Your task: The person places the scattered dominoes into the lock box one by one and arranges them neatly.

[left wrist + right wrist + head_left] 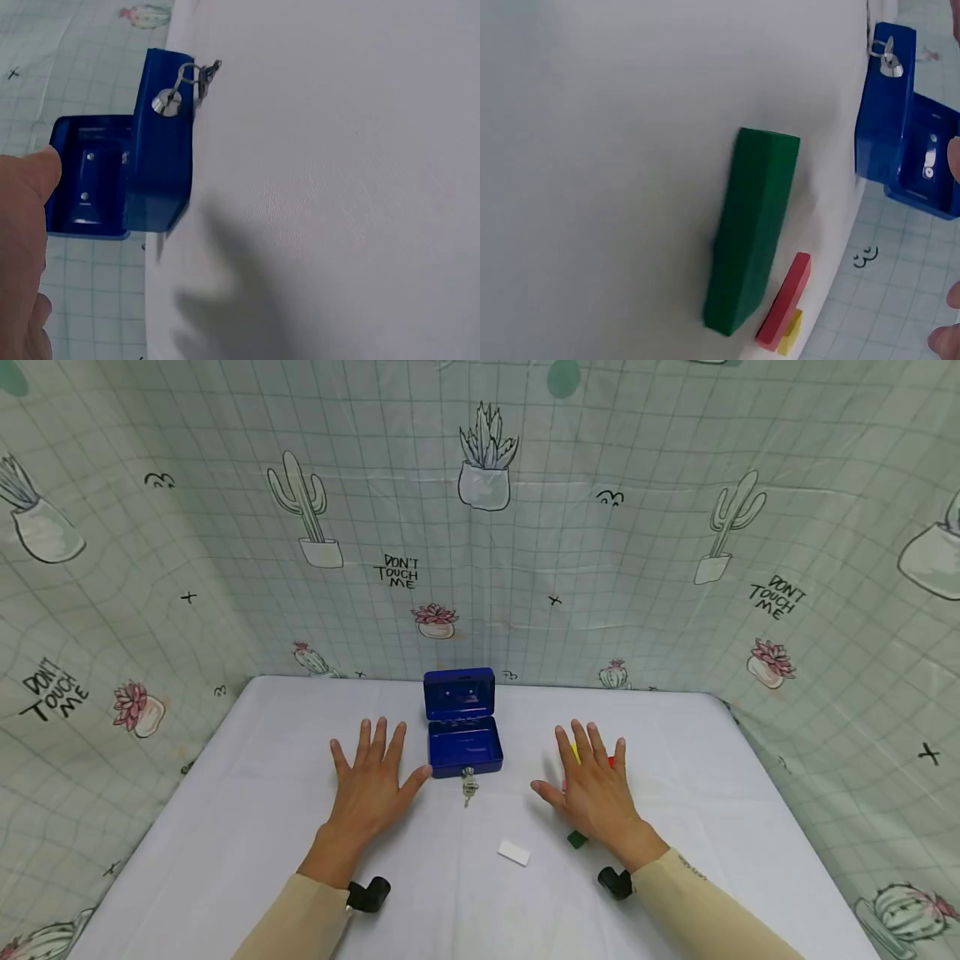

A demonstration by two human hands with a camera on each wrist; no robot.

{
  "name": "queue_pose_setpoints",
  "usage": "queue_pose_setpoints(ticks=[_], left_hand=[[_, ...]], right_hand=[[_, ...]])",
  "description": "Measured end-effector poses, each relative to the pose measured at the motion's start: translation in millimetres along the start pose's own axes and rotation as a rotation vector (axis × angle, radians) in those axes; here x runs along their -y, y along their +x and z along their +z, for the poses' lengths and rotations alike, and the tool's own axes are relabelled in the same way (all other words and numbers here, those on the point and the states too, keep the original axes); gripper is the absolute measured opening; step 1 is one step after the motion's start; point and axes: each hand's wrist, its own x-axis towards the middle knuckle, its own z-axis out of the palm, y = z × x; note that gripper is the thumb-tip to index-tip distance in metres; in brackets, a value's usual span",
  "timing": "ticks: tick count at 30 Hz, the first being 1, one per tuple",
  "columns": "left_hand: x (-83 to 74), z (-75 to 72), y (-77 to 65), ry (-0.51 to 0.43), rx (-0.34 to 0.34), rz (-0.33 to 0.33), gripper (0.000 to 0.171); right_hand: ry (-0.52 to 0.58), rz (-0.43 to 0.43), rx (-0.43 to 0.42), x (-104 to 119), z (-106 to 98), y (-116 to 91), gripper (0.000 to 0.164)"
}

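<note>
Left grip (369, 789) and right grip (597, 792) are held fingers-apart. Inside the opened blue box (486, 767), bare bottom (465, 745) is exposed.

There is one desk (690, 793), and near its far edge one blue box (465, 748) with one lid (459, 695), one lock (166, 103) and one bunch of keys (469, 788), too small to count singly. Toward the right edge at least five blocks show: one white block (513, 852), one green block (577, 839), one pink block (565, 785), one yellow block (576, 752) and one red block (611, 762). Two hands, one left hand (369, 792) and one right hand (600, 792), make ten fingers (394, 746); there are two sleeves (288, 918).
</note>
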Motion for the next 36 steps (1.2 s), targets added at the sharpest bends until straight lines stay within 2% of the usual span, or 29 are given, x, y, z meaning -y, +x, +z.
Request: queue_pose_setpoints(ticks=[5,11,19,23,28,36], left_hand=[[-5.8,5.5,10.1,-0.015,0.03,0.002,0.09],[-10.4,14.3,26.4,-0.012,0.066,0.013,0.094],[-16.3,28.8,38.7,-0.015,0.137,0.032,0.088],[-14.8,36.5,41.3,-0.037,0.169,0.057,0.088],[-9.6,41.4,44.4,-0.11,0.221,0.082,0.087],[-7.9,40.7,38.5,-0.183,0.269,0.126,0.084]], right_hand=[[0.002,-0.024,0.046,8.7,0.9,19.7,0.096],[0.01,-0.094,0.123,28.1,6.0,46.7,0.097],[-0.002,-0.158,0.21,43.6,18.1,73.5,0.099],[0.022,-0.164,0.277,48.4,20.6,77.0,0.101],[0.052,-0.173,0.33,51.9,24.9,78.0,0.097],[0.05,-0.183,0.343,52.7,18.0,63.0,0.093]])
